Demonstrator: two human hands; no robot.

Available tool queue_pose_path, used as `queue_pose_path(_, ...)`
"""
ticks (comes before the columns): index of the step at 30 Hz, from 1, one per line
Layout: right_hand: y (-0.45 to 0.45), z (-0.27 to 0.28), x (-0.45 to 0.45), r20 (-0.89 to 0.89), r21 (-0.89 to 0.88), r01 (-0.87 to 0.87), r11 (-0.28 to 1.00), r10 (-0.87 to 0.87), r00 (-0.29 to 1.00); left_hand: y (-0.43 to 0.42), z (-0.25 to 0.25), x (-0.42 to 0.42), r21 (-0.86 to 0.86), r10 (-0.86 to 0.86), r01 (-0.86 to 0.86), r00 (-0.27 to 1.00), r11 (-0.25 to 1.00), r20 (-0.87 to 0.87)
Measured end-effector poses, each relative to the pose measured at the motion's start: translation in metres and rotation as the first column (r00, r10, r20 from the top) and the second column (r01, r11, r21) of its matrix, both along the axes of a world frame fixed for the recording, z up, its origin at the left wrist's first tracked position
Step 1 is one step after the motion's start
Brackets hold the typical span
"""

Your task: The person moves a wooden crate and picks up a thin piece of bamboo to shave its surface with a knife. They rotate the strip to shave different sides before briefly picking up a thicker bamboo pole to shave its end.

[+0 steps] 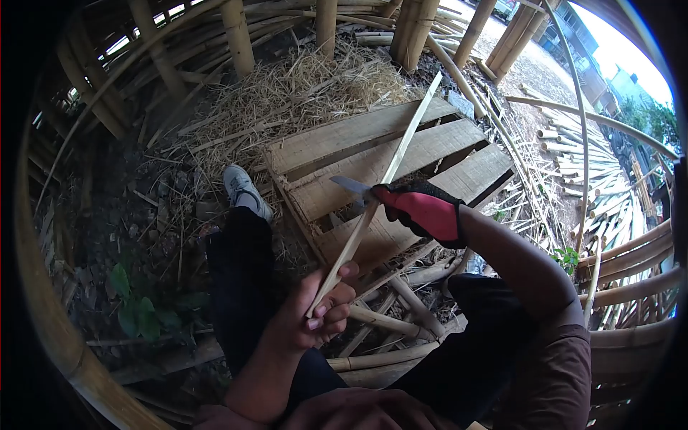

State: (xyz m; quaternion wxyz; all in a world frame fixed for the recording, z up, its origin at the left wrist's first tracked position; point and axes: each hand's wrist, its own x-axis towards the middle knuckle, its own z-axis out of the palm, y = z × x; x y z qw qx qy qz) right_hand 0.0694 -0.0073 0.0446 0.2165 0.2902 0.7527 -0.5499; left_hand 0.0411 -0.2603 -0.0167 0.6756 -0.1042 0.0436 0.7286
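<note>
A long pale bamboo strip [410,129] slants from low centre up to the right, over a slatted wooden pallet [358,169]. My bare left hand [326,302] is wrapped round its lower end. My right hand [423,209], in a red and black glove, is closed at the strip's middle and grips a knife. The knife blade [349,184] points to the left, across the strip. The knife's handle is hidden in the glove.
Straw and shavings [308,89] lie behind the pallet. Bamboo posts [326,29] stand at the back. Cut bamboo poles [602,172] are piled at the right. A shoe [245,190] is left of the pallet, and more poles [387,357] lie below it.
</note>
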Motion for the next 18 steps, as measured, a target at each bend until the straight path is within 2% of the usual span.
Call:
queue_pose_path(2,0.023,-0.013,-0.012,-0.130,0.208,0.132,0.969,-0.106,0.986,0.002,-0.002,-0.001,0.037,-0.008,0.008,1.000,0.999,0.005)
queue_pose_path(4,0.018,-0.007,-0.009,-0.110,0.175,0.160,0.972,-0.142,0.984,0.002,-0.002,0.001,0.051,-0.006,0.004,1.000,0.999,0.030)
queue_pose_path(6,-0.004,-0.010,-0.001,-0.107,0.141,0.080,0.987,-0.065,0.992,0.001,-0.003,0.002,0.064,0.011,-0.015,0.998,0.998,0.063)
queue_pose_path(8,0.007,-0.017,-0.008,-0.127,0.183,0.048,0.982,-0.025,0.992,-0.001,-0.005,0.001,0.048,0.018,-0.022,0.996,0.999,0.082)
queue_pose_path(10,0.018,-0.015,-0.019,-0.154,0.192,0.186,0.964,-0.158,0.975,0.002,-0.003,0.001,0.051,0.017,-0.021,0.996,0.998,0.082)
queue_pose_path(11,0.019,-0.013,-0.013,-0.098,0.105,0.217,0.971,-0.207,0.974,0.003,-0.002,0.000,0.058,0.015,-0.020,0.997,0.998,0.080)
queue_pose_path(12,0.009,-0.017,-0.010,-0.128,0.128,0.187,0.974,-0.171,0.977,0.003,-0.003,-0.001,0.060,0.015,-0.019,0.997,0.998,0.078)
queue_pose_path(14,-0.009,-0.012,-0.003,-0.131,0.137,0.013,0.991,0.005,0.991,-0.001,-0.004,0.001,0.111,0.008,-0.019,0.995,0.994,0.098)
queue_pose_path(15,-0.012,0.007,-0.005,-0.133,0.259,-0.045,0.965,0.082,0.988,0.000,-0.003,0.000,0.110,0.010,-0.021,0.995,0.994,0.097)
queue_pose_path(16,0.002,-0.002,-0.009,-0.106,0.211,0.009,0.977,0.014,0.994,0.001,-0.002,-0.001,0.084,0.010,-0.017,0.996,0.996,0.085)
queue_pose_path(18,0.012,-0.005,-0.018,-0.113,0.240,0.167,0.956,-0.143,0.983,0.003,-0.001,0.000,0.062,0.009,-0.013,0.998,0.998,0.068)
